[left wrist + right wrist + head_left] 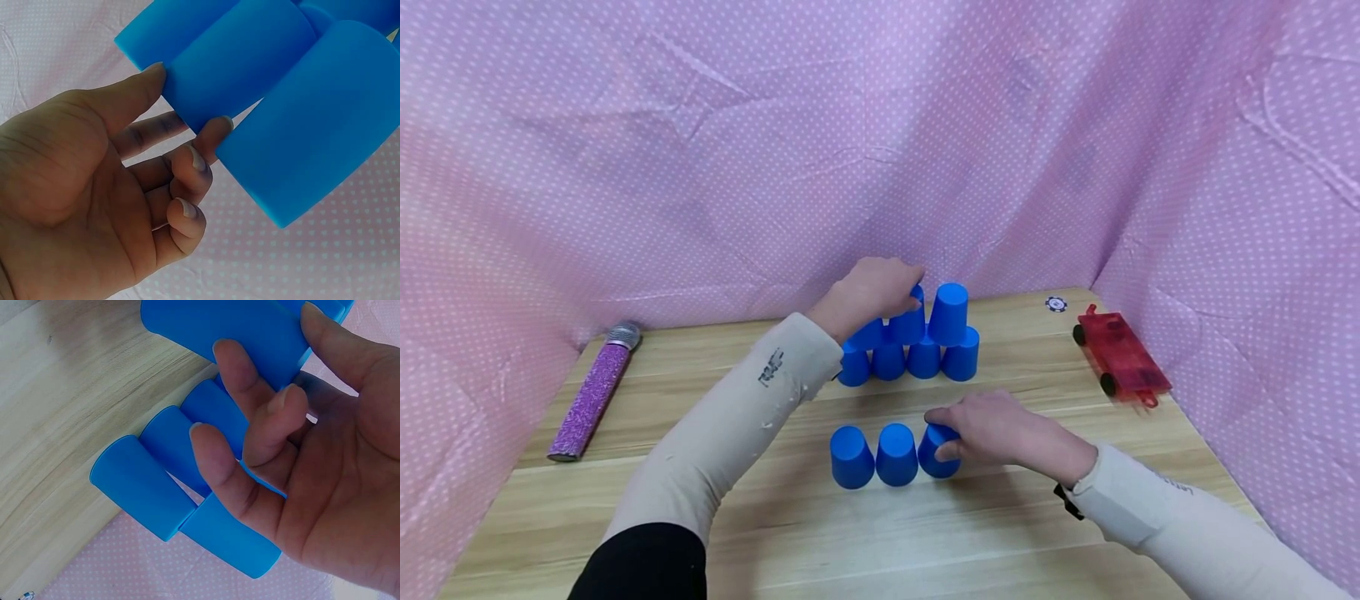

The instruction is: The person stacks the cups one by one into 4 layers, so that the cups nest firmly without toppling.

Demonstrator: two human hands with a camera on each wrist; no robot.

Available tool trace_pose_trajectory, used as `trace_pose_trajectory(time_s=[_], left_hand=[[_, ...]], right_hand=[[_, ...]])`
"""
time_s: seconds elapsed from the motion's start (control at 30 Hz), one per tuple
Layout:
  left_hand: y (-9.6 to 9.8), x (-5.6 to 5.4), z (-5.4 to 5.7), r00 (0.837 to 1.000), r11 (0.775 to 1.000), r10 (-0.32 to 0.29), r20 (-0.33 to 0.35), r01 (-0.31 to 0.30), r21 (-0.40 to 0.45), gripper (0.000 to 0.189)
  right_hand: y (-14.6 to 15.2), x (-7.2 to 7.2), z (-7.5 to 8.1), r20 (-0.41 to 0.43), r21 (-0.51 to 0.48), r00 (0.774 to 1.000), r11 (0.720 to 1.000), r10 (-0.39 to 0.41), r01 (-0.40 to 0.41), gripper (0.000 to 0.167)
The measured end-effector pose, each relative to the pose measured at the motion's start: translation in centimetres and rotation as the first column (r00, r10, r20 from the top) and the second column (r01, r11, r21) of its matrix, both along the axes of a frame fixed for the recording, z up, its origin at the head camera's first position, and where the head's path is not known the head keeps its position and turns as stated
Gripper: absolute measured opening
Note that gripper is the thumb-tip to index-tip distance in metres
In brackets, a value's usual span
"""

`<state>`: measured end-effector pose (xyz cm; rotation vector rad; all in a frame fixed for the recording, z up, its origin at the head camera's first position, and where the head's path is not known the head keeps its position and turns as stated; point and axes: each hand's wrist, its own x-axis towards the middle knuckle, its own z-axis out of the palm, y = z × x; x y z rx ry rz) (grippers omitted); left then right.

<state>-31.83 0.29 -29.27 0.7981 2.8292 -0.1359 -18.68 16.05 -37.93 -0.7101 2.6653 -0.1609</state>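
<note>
Upside-down blue cups form two tiers at the back of the table: a bottom row (961,360) of several and an upper row of three. My left hand (880,287) pinches the top of the middle upper cup (244,62) between thumb and fingers. Beside that one stands the right upper cup (949,321); the left upper cup (868,335) is partly hidden by my wrist. Nearer to me, three more inverted cups stand in a line. My right hand (992,425) grips the rightmost front cup (937,458), next to the middle one (897,458) and the left one (852,462).
On the left of the wooden table (760,533) lies a purple glittery microphone (593,400). A red translucent toy car chassis (1122,354) sits at the right, with a poker chip (1056,304) behind it. Pink dotted cloth (775,167) hangs around the back and sides.
</note>
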Motion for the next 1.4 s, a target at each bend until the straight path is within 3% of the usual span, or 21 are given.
trace_pose_trajectory(time_s=[0.4,0.6,0.77,0.93,1.03,1.13,1.27,1.4], left_hand=[[-0.6,0.6,0.5,1.000,0.999,0.013,-0.013,-0.013,-0.035,0.049],[-1.3,1.4,1.7,0.999,1.000,0.006,-0.052,-0.007,-0.010,0.053],[-1.9,3.1,3.4,0.995,0.998,-0.054,-0.089,0.057,0.029,0.047],[-3.2,6.3,4.0,0.985,0.989,-0.145,-0.088,0.148,0.025,0.042],[-4.6,8.3,3.2,0.975,0.976,-0.214,-0.066,0.217,0.036,0.039],[-6.2,9.9,1.7,0.969,0.968,-0.248,-0.001,0.247,0.048,0.036],[-8.3,11.7,-0.9,0.978,0.982,-0.190,0.085,0.190,0.008,0.043],[-9.9,12.9,-3.1,0.985,0.990,-0.138,0.106,0.141,-0.022,0.053]], right_hand=[[-0.4,0.4,0.1,-0.011,-0.004,1.000,1.000,0.020,-0.020,0.054],[-0.5,0.5,0.0,-0.007,-0.012,1.000,1.000,0.025,-0.026,0.054],[-0.1,0.6,0.0,-0.010,-0.021,1.000,0.999,0.024,-0.025,0.053],[0.2,0.6,0.0,-0.019,-0.032,0.999,0.999,0.038,-0.039,0.054],[0.3,0.6,0.0,-0.023,-0.042,0.999,0.998,0.045,-0.046,0.053],[0.4,0.6,0.1,-0.032,-0.048,0.998,0.997,0.055,-0.056,0.051],[0.3,0.7,0.2,-0.043,-0.053,0.997,0.996,0.066,-0.068,0.051],[0.2,0.7,0.2,-0.046,-0.056,0.997,0.996,0.063,-0.065,0.052]])
